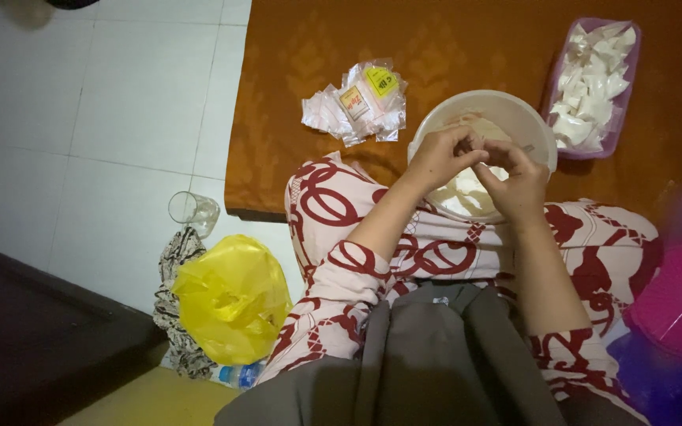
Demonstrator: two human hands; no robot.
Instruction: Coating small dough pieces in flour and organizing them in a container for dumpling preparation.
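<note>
Head view: hands (479, 162) over white bowl (515, 118).

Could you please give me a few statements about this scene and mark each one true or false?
1. Both hands, left hand and right hand, meet above the white bowl. True.
2. The purple tray is empty. False: it holds white folded pieces.
3. A yellow plastic bag lies on the floor. True.
4. The glass stands on the orange mat. False: it stands on the white tiles, beside the mat.
5. Small clear packets lie on the mat left of the bowl. True.
</note>
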